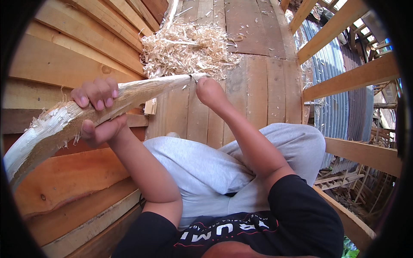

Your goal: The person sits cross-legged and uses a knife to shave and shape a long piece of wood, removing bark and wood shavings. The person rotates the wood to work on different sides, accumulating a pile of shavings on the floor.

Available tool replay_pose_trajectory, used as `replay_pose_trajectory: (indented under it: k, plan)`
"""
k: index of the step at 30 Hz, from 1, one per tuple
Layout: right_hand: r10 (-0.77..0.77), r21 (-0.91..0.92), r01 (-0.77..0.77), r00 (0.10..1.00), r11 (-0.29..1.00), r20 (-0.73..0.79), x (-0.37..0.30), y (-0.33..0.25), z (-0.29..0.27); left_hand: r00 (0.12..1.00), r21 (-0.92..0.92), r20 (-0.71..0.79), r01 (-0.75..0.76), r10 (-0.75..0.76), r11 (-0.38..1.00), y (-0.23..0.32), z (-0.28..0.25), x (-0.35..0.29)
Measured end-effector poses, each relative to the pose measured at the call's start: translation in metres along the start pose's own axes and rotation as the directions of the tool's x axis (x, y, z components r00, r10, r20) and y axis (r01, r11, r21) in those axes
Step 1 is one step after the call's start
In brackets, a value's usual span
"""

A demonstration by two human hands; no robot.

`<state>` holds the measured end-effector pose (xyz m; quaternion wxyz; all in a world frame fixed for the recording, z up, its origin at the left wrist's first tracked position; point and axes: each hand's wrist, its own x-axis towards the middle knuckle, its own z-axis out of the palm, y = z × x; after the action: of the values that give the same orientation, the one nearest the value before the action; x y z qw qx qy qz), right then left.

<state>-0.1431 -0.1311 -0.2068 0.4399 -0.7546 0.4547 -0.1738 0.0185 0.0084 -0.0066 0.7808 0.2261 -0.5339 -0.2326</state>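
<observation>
Left hand (98, 112): closed around a long, pale, roughly carved wooden pole (86, 112); fingers are wrapped over the top, the thumb is pressed beneath. Grasp is taken about midway along the visible length.

Right hand (210, 92): clenched into a fist at the narrow far end of the pole, where a small thin blade (193, 78) is seen at the tip of the fist, against the wood. Whether the fist itself touches the pole cannot be told; the tool's handle is hidden inside the fist.

Wooden pole: held above the lap, clear of the floor. The long axis is run from the lower left of the view, where the thick, splintered end is found, up and to the right, toward the tapered end at the right hand. The surface is stripped, whitish and fibrous, with frayed slivers hanging along the lower edge.

Wood shavings (187, 48): a loose pale heap lying on the plank floor (258, 77) just beyond the pole's narrow end.

Stacked boards (64, 64): reddish-brown timber piled at the left, in stepped layers.

Legs in light grey trousers (206, 167) are seen below the hands. Wooden railing beams (344, 79) and corrugated metal sheeting (335, 103) are found at the right, in daylight.
</observation>
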Motion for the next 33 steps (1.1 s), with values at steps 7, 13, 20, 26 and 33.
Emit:
replay_pose_trajectory:
  k: [7,13,20,26,33]
  plan:
    - [0.092,0.036,-0.090,0.994,0.995,-0.063,-0.017,-0.045,-0.023,1.000,0.059,-0.011,0.019,-0.019,0.998,0.000,0.013,0.000]
    - [0.011,0.041,-0.014,0.996,0.999,0.086,-0.049,-0.098,-0.038,0.999,0.041,0.030,0.018,-0.019,0.999,0.008,-0.007,-0.007]
    - [-0.042,-0.216,0.035,0.999,0.976,-0.027,0.011,0.038,-0.007,0.996,0.021,0.089,0.017,-0.019,1.000,-0.001,0.008,0.004]
    - [0.040,0.022,-0.045,0.982,0.999,0.183,-0.041,-0.095,-0.033,0.999,0.053,0.033,0.033,-0.035,0.998,0.006,-0.003,-0.014]
    - [-0.017,-0.041,0.023,0.989,0.999,0.147,-0.033,-0.069,-0.016,1.000,0.004,0.027,0.004,-0.004,1.000,0.011,-0.024,-0.013]
